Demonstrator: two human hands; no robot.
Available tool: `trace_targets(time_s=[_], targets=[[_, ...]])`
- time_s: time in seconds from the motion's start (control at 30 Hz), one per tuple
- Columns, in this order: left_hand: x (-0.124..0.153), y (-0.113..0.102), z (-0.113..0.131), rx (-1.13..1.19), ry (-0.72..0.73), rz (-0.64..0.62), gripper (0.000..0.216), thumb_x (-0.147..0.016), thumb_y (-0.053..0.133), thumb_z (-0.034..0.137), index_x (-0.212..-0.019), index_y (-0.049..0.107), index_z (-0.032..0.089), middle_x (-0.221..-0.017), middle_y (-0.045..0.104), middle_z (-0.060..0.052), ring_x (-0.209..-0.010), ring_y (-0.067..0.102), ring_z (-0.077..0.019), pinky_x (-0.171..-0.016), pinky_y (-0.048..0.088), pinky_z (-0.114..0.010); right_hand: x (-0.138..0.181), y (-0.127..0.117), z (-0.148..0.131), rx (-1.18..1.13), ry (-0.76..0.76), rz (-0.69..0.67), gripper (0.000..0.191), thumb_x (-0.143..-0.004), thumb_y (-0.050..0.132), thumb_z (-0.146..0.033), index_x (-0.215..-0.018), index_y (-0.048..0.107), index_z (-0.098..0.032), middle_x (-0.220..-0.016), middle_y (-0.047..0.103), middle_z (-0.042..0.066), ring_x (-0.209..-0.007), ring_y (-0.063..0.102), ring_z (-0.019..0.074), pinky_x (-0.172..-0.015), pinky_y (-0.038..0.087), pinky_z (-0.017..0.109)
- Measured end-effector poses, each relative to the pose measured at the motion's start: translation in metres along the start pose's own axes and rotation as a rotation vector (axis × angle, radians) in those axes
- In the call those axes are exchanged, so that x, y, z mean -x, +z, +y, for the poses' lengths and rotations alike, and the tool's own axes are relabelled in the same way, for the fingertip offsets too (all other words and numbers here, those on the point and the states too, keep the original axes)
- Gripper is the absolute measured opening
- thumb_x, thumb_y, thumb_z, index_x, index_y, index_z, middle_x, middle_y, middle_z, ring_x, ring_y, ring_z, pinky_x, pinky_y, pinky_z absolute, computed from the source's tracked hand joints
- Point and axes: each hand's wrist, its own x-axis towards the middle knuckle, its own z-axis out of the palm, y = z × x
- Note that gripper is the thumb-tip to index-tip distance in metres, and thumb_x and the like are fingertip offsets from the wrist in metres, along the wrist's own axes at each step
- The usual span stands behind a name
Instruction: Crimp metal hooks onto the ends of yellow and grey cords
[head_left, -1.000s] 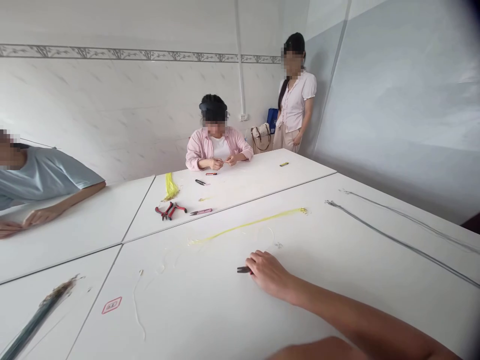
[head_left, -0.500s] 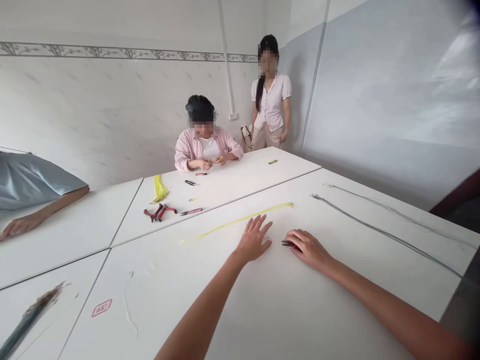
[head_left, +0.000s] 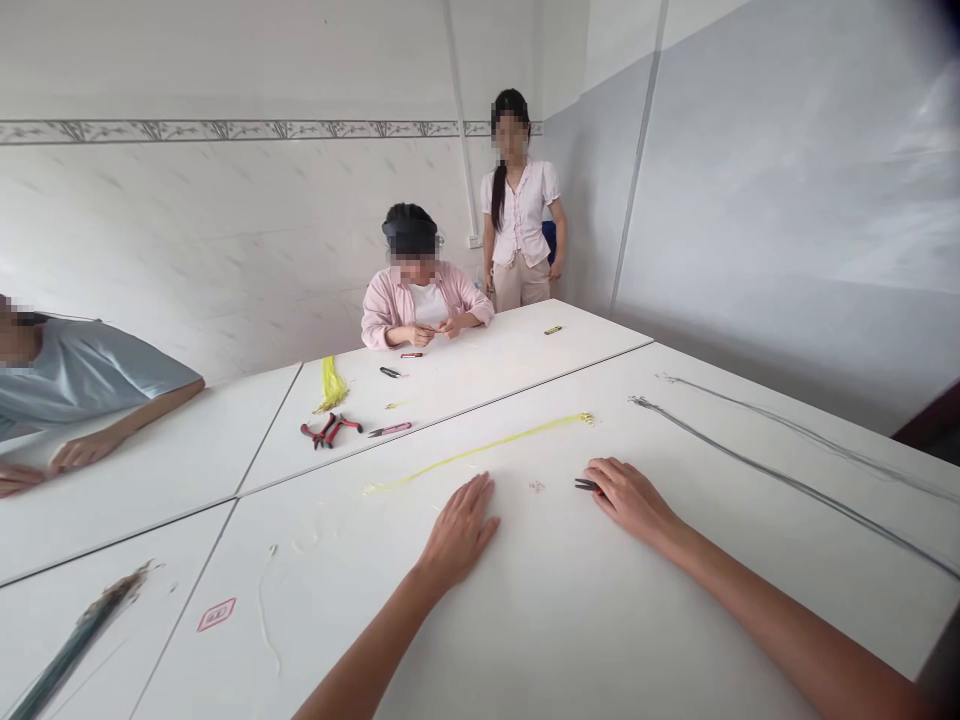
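Your hands are apart, on the near side of the yellow cord bundle (head_left: pixel 517 436). Your left hand (head_left: pixel 457 530) rests palm-down, fingers extended; your right hand (head_left: pixel 630 502) is clamped on black-tipped pliers (head_left: pixel 586 485) near the bundle's right end. Tiny loose pieces (head_left: pixel 536 487) lie between. Beyond the bundle's left end lie red-handled pliers (head_left: pixel 328 431).

On table (head_left: pixel 525 620) | small pieces (head_left: pixel 536 487) between left grip (head_left: pixel 456 525) and pliers (head_left: pixel 585 484) | cord strand (head_left: pixel 540 428) behind

Bright, diffuse light, faint shading on the table (head_left: pixel 570 630); glare on the right wall (head_left: pixel 780 180); top-right corner dark; small details seemingly soft.
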Motion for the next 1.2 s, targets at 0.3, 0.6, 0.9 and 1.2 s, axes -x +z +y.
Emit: trace_targets(time_s=[0.3, 0.6, 0.9, 1.2], targets=[[0.027, 0.002, -0.028, -0.08, -0.055, 0.022, 0.061, -0.108, 0.033, 0.047, -0.163, 0.03, 0.022, -0.164, 0.041, -0.01, -0.152, 0.038, -0.0252, -0.126, 0.034, -0.047, -0.006, 0.002, 0.014, 0.041, 0.066, 0.01, 0.023, -0.093, 0.048, -0.008, -0.104, 0.063, -0.022, -0.11, 0.071, 0.009, -0.097, 0.066, 0.0258, -0.08, 0.051, 0.039], [0.005, -0.006, -0.027, -0.063, -0.021, -0.015, 0.067, -0.107, 0.032, 0.052, -0.164, 0.025, 0.018, -0.17, 0.025, -0.012, -0.158, 0.024, -0.0282, -0.129, 0.027, -0.052, 0.015, -0.006, 0.004, 0.003, 0.014, -0.031, 0.028, -0.091, 0.05, -0.005, -0.106, 0.065, -0.023, -0.108, 0.071, 0.006, -0.095, 0.066, 0.0226, -0.086, 0.051, 0.038], [0.025, -0.016, -0.021, -0.004, 0.138, -0.098, 0.064, -0.108, 0.036, 0.046, -0.166, 0.015, 0.032, -0.17, 0.027, -0.003, -0.157, 0.026, -0.0224, -0.13, 0.023, -0.048, -0.005, 0.001, 0.022, -0.007, 0.056, -0.036, 0.035, -0.092, 0.049, -0.01, -0.12, 0.067, -0.024, -0.127, 0.071, 0.007, -0.112, 0.066, 0.0257, -0.093, 0.055, 0.043], [0.04, -0.023, -0.034, -0.113, -0.044, 0.059, 0.061, -0.107, 0.036, 0.043, -0.162, 0.03, 0.017, -0.166, 0.037, -0.014, -0.153, 0.037, -0.0285, -0.127, 0.029, -0.055, -0.047, 0.016, 0.037, 0.015, 0.077, -0.021, 0.028, -0.092, 0.05, -0.009, -0.109, 0.069, -0.02, -0.115, 0.074, 0.011, -0.107, 0.066, 0.0271, -0.094, 0.051, 0.044]])
